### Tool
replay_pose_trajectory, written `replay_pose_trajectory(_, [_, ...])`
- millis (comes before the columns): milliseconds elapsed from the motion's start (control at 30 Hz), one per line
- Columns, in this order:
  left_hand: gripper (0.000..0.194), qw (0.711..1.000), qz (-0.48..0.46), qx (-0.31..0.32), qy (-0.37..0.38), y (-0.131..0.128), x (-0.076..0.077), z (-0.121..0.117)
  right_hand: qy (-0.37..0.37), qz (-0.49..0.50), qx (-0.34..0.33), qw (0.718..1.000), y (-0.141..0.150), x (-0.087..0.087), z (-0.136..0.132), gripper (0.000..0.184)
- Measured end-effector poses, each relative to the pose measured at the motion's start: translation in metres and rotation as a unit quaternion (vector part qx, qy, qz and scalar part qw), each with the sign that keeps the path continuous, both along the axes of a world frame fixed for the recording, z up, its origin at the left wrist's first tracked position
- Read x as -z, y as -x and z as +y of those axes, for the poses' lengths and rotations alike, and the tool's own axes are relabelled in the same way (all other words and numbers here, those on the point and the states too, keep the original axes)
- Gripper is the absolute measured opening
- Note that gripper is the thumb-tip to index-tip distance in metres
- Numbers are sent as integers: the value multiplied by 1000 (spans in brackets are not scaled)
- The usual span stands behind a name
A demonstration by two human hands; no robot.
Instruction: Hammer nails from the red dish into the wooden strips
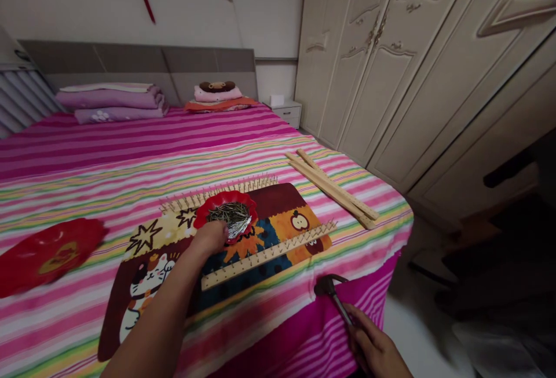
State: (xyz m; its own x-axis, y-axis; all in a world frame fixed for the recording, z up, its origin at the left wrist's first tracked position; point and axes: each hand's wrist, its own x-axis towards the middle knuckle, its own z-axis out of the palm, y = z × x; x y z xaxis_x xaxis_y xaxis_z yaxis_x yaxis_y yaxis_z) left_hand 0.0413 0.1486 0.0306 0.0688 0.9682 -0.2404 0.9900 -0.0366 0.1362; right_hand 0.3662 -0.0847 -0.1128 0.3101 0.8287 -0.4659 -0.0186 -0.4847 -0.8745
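My left hand (212, 237) is at the near rim of a red scalloped dish (200, 216) filled with loose nails (232, 216). Its fingers are mostly hidden behind the back of the hand. Low on the right, my right hand (369, 340) is wrapped round the handle of a hammer (332, 290), whose head rests at the bed's edge. In front of the dish lies a wooden strip (269, 252) with nails standing along it. Behind the dish is another nail-studded strip (217, 193). Both lie on or against a patterned mat (286, 198).
Several bare wooden strips (332, 190) lie crossed on the striped bed cover (260, 161) at the right. A large red tray (56, 253) is at the left. Folded bedding (113, 103) sits by the headboard, and a wardrobe (382, 65) stands to the right.
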Motion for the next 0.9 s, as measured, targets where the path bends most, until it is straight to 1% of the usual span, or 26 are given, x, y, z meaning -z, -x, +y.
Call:
replay_pose_trajectory(133, [8,999,-50,2,5,3,-1,5,-9,-6,9,1000,-1,1,0,64])
replay_pose_trajectory(267, [9,992,-125,-11,-21,12,-2,5,-39,-32,13,999,2,-4,0,59])
replay_pose_trajectory(367, [16,981,-189,-18,-37,20,-2,0,-30,-40,11,999,6,-8,-1,60])
replay_pose_trajectory(400, [19,973,-226,-23,-37,22,-2,-3,-26,-43,10,999,7,-9,-1,61])
replay_pose_trajectory(433, [22,960,-275,-30,-33,23,-4,-6,-24,-45,9,999,8,-10,-1,61])
replay_pose_trajectory(467, [26,941,-334,-40,-25,24,-5,-10,-26,-48,10,998,9,-10,-1,62])
replay_pose_trajectory(533, [32,891,-450,-66,-3,22,-11,-19,-31,-51,14,998,9,-11,-1,62])
replay_pose_trajectory(567, [34,868,-491,-76,8,21,-14,-24,-32,-51,16,998,10,-11,-1,61])
replay_pose_trajectory(633, [34,842,-532,-86,22,17,-20,-34,-37,-49,27,998,11,-13,-1,58])
replay_pose_trajectory(733, [32,816,-568,-102,31,10,-27,-49,-49,-44,44,997,14,-17,0,53])
replay_pose_trajectory(800, [32,796,-591,-125,31,5,-29,-58,-48,-43,41,997,15,-20,1,52])
replay_pose_trajectory(900, [32,759,-631,-154,32,0,-25,-71,-30,-48,23,998,15,-23,1,54])
